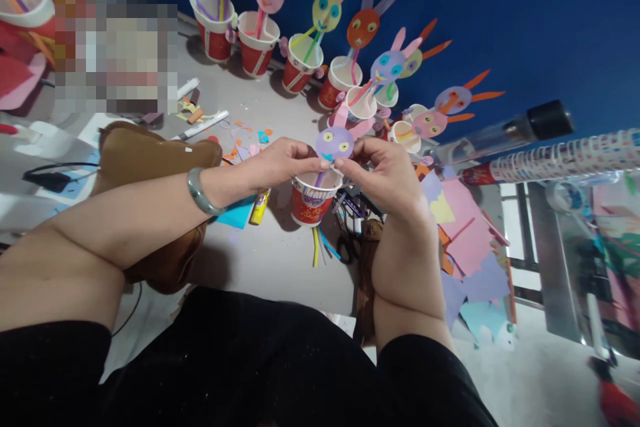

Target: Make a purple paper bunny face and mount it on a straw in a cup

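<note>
A purple paper bunny face (334, 145) with pink ears, yellow eyes and a blue mouth is pinched at its lower edge between both hands. My left hand (285, 161) grips its left side, thumb in front. On the other side my right hand (380, 170) holds it with the thumb near the mouth; the fingers behind are partly hidden. Right below stands a red and white paper cup (311, 203), upright on the table. A purple stem (319, 179) runs from the face down into the cup.
Finished-looking bunny cups (303, 60) stand in a curved row along the blue wall. A brown pouch (155, 167) lies under my left forearm. Near the cup are a yellow glue stick (259, 207), black scissors (347, 247) and paper scraps. Coloured paper sheets (465, 233) and stacked cups (565, 157) are at right.
</note>
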A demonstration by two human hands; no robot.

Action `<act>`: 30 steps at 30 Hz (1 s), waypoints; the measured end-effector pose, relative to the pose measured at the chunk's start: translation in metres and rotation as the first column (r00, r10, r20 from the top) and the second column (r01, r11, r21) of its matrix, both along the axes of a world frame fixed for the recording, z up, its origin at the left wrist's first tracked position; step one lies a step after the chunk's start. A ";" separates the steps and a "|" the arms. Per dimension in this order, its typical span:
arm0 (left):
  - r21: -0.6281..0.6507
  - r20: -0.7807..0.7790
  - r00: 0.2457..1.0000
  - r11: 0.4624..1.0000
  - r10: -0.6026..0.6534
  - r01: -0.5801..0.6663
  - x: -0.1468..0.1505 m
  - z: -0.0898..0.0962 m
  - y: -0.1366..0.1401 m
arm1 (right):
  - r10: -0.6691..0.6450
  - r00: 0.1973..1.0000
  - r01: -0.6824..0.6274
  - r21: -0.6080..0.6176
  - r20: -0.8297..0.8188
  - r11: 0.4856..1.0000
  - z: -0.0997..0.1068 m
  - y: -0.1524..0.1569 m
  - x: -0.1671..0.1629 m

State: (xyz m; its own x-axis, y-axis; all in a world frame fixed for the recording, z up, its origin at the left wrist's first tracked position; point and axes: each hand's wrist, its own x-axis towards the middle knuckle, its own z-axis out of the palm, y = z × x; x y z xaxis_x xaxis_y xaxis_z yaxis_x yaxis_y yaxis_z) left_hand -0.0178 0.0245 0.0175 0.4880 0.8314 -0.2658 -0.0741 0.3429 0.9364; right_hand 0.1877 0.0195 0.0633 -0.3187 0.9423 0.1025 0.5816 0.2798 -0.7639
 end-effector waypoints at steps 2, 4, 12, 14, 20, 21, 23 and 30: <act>0.001 0.006 1.000 1.000 -0.017 0.017 0.000 -0.001 0.000 | 0.002 1.000 -0.002 -0.005 0.001 1.000 0.001 -0.001 0.000; -0.007 0.019 0.999 1.000 -0.029 0.030 0.000 -0.002 0.000 | 0.008 1.000 -0.008 -0.008 -0.001 1.000 0.001 -0.001 -0.001; 0.019 0.008 0.998 0.998 -0.057 0.057 0.000 -0.002 0.000 | 0.020 1.000 -0.020 -0.005 -0.003 1.000 0.002 -0.001 0.000; 0.027 -0.012 0.998 0.998 -0.058 0.058 0.000 -0.002 0.000 | 0.022 1.000 -0.022 -0.008 -0.001 1.000 0.002 -0.001 0.000; 0.045 -0.036 0.998 0.998 -0.047 0.049 0.001 0.000 -0.001 | 0.013 1.000 -0.013 0.009 0.006 1.000 0.001 0.000 0.000; 0.052 -0.041 0.998 0.997 -0.051 0.053 0.001 0.000 -0.001 | 0.017 1.000 -0.017 0.011 0.004 1.000 0.001 0.000 0.000; 0.073 -0.055 0.997 0.995 -0.057 0.061 0.001 0.000 -0.001 | 0.018 1.000 -0.018 0.012 0.002 1.000 0.001 -0.001 0.000; 0.208 -0.120 0.993 0.978 0.005 0.020 -0.003 0.005 0.001 | -0.013 1.000 0.014 0.018 -0.028 1.000 0.000 0.000 -0.002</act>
